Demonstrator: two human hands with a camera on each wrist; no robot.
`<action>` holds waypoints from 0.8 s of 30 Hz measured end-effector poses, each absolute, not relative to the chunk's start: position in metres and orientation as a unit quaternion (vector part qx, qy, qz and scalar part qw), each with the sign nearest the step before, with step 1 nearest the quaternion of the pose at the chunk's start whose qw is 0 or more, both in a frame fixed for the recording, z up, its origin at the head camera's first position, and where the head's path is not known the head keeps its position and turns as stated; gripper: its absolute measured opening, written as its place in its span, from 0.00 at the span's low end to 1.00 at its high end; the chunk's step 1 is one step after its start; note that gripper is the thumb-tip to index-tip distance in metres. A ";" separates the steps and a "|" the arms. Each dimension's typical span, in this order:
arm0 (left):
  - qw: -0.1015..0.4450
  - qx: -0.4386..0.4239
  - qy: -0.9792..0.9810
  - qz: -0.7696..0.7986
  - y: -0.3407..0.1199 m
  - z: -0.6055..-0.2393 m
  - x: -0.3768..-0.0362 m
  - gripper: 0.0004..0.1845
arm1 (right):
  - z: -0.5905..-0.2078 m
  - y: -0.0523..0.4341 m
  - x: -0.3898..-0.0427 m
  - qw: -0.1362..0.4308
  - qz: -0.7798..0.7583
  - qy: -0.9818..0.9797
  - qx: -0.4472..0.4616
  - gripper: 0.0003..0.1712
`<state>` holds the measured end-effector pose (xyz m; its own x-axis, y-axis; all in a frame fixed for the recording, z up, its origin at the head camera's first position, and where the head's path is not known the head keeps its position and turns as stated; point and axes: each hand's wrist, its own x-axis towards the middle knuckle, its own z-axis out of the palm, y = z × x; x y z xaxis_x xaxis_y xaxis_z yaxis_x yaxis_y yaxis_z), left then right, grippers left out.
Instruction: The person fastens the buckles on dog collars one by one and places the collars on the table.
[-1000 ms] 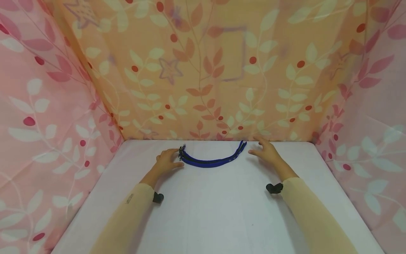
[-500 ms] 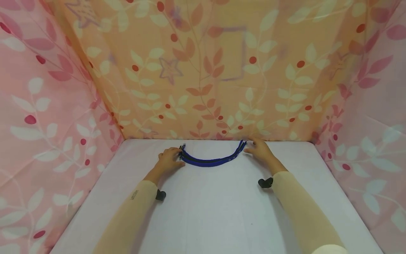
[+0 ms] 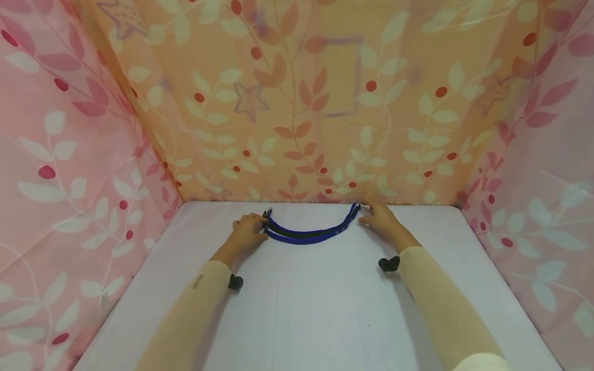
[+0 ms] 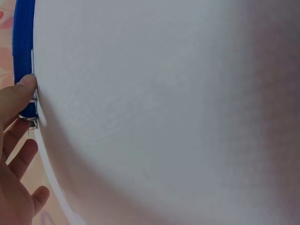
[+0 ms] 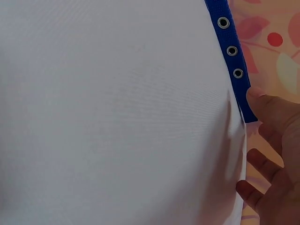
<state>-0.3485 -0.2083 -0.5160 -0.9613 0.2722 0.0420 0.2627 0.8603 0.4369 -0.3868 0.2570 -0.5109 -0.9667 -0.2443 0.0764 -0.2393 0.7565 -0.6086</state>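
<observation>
Fingers loosely spread, nothing gripped: left hand (image 3: 247, 233) thumb is set against the buckle end of the blue strap (image 3: 308, 234), right hand (image 3: 380, 219) thumb against the eyelet end. Strap is kept flat and bowed at the far edge of the white table (image 3: 306, 309), pinned at both tips.

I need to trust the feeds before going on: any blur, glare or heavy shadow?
Head view: sharp, evenly lit, blue strap clear. Left wrist view: soft, the table shaded towards the right edge. Right wrist view: eyelets crisp, right hand casts a faint shadow.
</observation>
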 end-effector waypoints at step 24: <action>0.005 0.159 0.973 0.168 -0.211 -0.517 -0.345 0.17 | -0.504 0.253 -0.376 -0.003 -0.257 0.951 -0.169 0.25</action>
